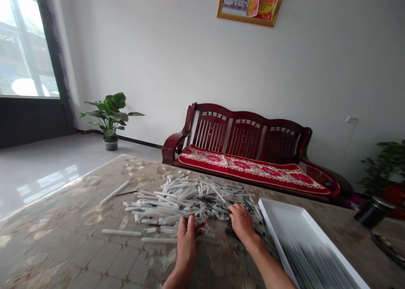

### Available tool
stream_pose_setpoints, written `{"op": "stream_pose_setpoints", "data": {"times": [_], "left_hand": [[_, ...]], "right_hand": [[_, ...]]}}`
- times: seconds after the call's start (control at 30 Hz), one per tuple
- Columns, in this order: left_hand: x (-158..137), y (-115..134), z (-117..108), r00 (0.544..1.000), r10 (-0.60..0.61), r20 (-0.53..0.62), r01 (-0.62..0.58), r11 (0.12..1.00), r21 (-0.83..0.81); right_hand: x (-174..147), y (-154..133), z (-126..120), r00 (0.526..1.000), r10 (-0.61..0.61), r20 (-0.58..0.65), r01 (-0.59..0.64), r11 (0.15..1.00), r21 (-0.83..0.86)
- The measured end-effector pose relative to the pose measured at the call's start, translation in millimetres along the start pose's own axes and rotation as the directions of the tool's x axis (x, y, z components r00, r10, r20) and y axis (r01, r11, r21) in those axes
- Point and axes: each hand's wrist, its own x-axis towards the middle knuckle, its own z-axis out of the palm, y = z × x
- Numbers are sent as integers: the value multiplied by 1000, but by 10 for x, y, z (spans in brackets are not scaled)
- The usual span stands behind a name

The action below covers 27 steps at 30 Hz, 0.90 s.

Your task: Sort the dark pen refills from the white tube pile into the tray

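Observation:
A heap of white plastic tubes (177,200), like pen barrels, lies on the table with thin black rods (205,201) among them. My left hand (187,238) is at the near edge of the heap, its thumb and fingers curled together; what lies between them is too blurred to make out. To its right, my right hand (243,223) bends its fingers down over the heap's right side, beside small black pieces (230,230). Its fingertips are partly hidden, and I cannot tell what they grip.
At the right stands a white tray (274,228) holding many thin grey rods (316,263). Loose white tubes (121,232) lie left of the heap on the patterned tablecloth (63,247). A black cylindrical container (371,213) is far right. A wooden bench (243,141) stands behind the table.

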Motion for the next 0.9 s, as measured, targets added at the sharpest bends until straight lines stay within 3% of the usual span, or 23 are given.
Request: {"op": "stream_pose_setpoints", "data": {"times": [0.23, 0.33, 0.47, 0.73, 0.9], "left_hand": [[28, 26, -8, 1000, 4, -28, -5, 1000, -27], [37, 26, -16, 999, 14, -43, -15, 1000, -12], [42, 19, -20, 998, 37, -43, -37, 999, -7], [35, 26, -10, 998, 43, -49, -44, 999, -9], [35, 12, -10, 999, 28, -37, -29, 999, -20]], "right_hand": [[-71, 132, -65, 999, 33, -8, -33, 996, -84], [-34, 32, -59, 999, 28, -42, -29, 999, -40], [70, -195, -23, 997, -63, -47, 64, 998, 4], [412, -457, 25, 973, -216, 82, 219, 975, -30], [438, -448, 7, 968, -199, 152, 217, 970, -107]]}}
